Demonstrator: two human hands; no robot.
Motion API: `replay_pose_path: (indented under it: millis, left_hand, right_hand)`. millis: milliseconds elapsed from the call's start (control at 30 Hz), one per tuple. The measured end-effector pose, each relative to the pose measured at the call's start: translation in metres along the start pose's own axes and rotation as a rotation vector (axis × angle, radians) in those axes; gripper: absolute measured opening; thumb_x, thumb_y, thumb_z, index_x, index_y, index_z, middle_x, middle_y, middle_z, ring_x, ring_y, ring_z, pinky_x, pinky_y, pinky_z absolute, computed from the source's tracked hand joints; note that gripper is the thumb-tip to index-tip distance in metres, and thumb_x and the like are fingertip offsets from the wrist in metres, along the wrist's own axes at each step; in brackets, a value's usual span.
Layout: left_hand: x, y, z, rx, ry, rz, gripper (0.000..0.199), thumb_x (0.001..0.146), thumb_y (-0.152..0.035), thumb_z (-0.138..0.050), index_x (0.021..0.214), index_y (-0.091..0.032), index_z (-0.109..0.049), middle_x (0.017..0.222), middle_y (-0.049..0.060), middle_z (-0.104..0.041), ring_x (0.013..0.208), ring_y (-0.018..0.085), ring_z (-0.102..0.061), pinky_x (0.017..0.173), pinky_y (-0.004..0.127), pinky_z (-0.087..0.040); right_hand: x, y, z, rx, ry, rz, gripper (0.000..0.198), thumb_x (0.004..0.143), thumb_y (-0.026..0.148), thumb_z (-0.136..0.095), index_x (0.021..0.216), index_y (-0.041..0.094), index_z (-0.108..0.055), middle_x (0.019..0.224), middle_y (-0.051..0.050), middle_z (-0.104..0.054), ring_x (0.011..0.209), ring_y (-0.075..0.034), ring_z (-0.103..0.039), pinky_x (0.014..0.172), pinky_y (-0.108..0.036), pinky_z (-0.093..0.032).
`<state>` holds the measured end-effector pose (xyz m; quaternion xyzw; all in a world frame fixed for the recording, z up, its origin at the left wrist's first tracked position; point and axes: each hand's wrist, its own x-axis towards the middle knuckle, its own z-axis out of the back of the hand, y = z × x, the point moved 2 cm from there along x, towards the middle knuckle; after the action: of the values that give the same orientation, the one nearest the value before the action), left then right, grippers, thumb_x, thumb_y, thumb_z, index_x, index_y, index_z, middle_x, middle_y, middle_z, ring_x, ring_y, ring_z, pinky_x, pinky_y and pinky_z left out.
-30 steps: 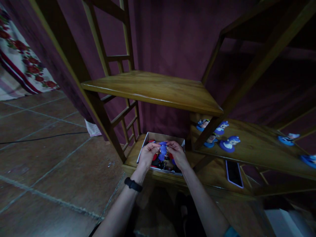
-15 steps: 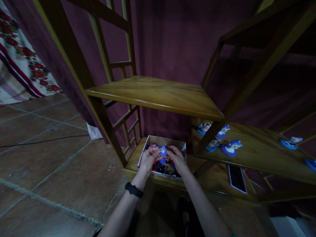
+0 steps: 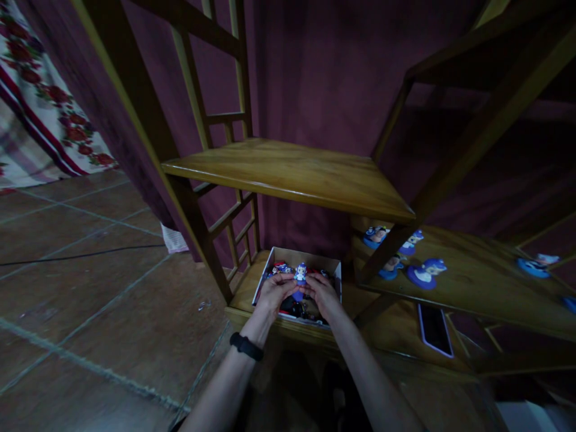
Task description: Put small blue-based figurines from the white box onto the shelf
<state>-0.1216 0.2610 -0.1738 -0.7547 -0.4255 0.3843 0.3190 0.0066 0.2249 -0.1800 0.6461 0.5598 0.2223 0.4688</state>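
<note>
Between the fingertips of both hands, a small purple-and-white figurine point(image 3: 300, 273) stands upright on its purple base. My left hand point(image 3: 275, 292) pinches it from the left, and my right hand point(image 3: 322, 289) grips it from the right. Both are over an open white cardboard box point(image 3: 332, 264) on the low shelf. Inside the box lie several red, black and purple pieces, partly covered by my hands. A black band point(image 3: 246, 346) is around my left wrist.
Several purple- or blue-based figurines point(image 3: 426, 273) stand on the shelf at the right. Below them lies a phone with a pale purple edge point(image 3: 435, 330). A bare wooden shelf board point(image 3: 288, 171) juts out above the box. A black cable point(image 3: 90, 255) crosses the tiled floor.
The figurine has been tipped upright in my fingers, so its front and base now show. My hands stay above the box. The whole view has shifted slightly.
</note>
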Motion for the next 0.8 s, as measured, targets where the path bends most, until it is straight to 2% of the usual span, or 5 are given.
replay_pose_path:
  millis: [200,400,500,800]
  left_hand:
    - [-0.001,0.006,-0.002,0.072,0.021,-0.094,0.039,0.05,-0.016,-0.079,0.084,-0.014,-0.06,0.069,0.001,-0.065,0.063,0.012,-0.062,0.062,0.024,-0.048]
    - [0.003,0.006,-0.004,0.13,0.041,-0.169,0.038,0.051,-0.016,-0.076,0.085,-0.015,-0.059,0.07,0.0,-0.064,0.064,0.012,-0.06,0.064,0.025,-0.047]
    - [0.005,0.004,-0.004,0.147,0.075,-0.21,0.038,0.049,-0.011,-0.075,0.083,-0.015,-0.059,0.071,0.0,-0.064,0.064,0.012,-0.06,0.064,0.025,-0.047]
    - [0.002,0.001,-0.003,0.092,0.046,-0.139,0.044,0.049,-0.011,-0.076,0.09,-0.013,-0.061,0.072,0.003,-0.067,0.062,0.014,-0.061,0.063,0.027,-0.048]
  right_hand:
    - [-0.004,0.004,-0.003,-0.07,0.012,0.041,0.025,0.058,0.036,-0.072,0.071,0.018,-0.059,0.079,0.0,-0.061,0.072,-0.014,-0.06,0.069,-0.03,-0.052]
    - [-0.002,0.005,-0.007,-0.23,0.064,0.089,0.035,0.063,0.038,-0.068,0.095,0.024,-0.059,0.089,0.0,-0.063,0.081,-0.016,-0.06,0.07,-0.029,-0.051]
    - [0.004,0.002,-0.003,-0.331,0.076,0.138,0.037,0.063,0.037,-0.067,0.096,0.022,-0.059,0.086,0.0,-0.063,0.078,-0.016,-0.06,0.069,-0.029,-0.051]
    - [0.019,-0.005,0.009,-0.397,0.128,0.149,0.039,0.063,0.039,-0.066,0.097,0.021,-0.058,0.088,-0.001,-0.064,0.075,-0.018,-0.061,0.066,-0.032,-0.053]
